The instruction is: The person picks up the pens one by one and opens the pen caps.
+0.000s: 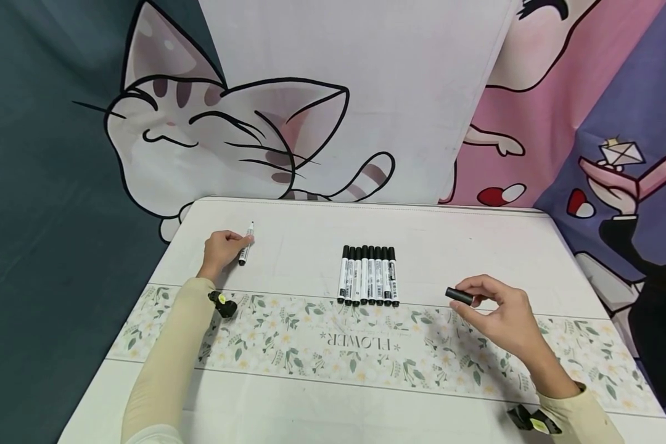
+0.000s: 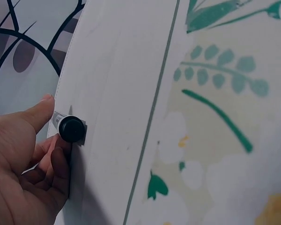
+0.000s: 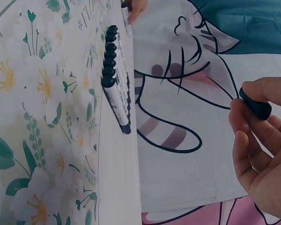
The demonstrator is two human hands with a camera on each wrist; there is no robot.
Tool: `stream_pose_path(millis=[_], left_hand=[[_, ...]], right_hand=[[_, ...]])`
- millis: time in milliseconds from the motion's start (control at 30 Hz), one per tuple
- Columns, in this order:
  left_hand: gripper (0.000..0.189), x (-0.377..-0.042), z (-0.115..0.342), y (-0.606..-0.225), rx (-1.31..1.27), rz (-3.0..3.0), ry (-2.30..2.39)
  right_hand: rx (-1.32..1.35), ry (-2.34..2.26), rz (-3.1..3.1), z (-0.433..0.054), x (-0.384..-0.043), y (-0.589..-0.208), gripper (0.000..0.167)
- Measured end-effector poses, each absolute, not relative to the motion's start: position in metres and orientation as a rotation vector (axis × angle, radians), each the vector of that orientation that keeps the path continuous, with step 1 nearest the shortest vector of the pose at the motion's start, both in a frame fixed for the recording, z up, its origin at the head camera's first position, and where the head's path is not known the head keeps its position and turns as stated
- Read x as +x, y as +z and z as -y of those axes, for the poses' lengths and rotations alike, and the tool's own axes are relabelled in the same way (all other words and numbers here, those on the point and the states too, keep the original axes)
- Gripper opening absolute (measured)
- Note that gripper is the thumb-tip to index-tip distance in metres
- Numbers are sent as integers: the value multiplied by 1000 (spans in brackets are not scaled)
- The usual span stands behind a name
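Observation:
At the table's far left, my left hand (image 1: 222, 250) pinches an uncapped marker (image 1: 246, 245) between thumb and fingers, its bare tip pointing away from me. The marker's black end (image 2: 72, 129) faces the left wrist camera. On the right, my right hand (image 1: 499, 311) holds a black marker cap (image 1: 459, 296) between thumb and fingertips, above the table. In the right wrist view the cap (image 3: 255, 104) is partly covered by the thumb. Between the hands lies a row of several capped markers (image 1: 368, 275), side by side, black caps toward the far edge.
The white table mat (image 1: 288, 404) has a flowered band (image 1: 277, 333) across it with upside-down lettering. A cat-printed cloth (image 1: 422, 105) hangs behind the far edge. A dark green curtain (image 1: 44, 246) is at the left, and a pink and purple printed cloth (image 1: 555, 142) at the right.

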State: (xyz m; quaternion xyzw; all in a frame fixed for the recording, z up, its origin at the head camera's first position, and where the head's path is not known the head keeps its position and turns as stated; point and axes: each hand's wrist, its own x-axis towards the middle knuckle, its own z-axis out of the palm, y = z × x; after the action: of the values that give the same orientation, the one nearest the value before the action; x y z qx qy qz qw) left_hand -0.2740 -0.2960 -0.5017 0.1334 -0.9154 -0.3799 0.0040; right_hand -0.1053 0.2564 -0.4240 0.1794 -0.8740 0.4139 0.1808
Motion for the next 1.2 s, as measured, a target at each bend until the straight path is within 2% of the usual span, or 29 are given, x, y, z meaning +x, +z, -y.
stream_pose_path(millis=[333,500,1200], left_hand=[[54,-270,302,-498,391,2906,-1152],[55,-265,300,-494,317,2835,-1160],[38,-246,253,-472,-6,2652,-1230]], right_hand=[[542,1191,2424,-261,-108,-426,43],[477,1194,2420,-262,-109,-425,39],[181,1155,2469,-270,-118,-428,23]])
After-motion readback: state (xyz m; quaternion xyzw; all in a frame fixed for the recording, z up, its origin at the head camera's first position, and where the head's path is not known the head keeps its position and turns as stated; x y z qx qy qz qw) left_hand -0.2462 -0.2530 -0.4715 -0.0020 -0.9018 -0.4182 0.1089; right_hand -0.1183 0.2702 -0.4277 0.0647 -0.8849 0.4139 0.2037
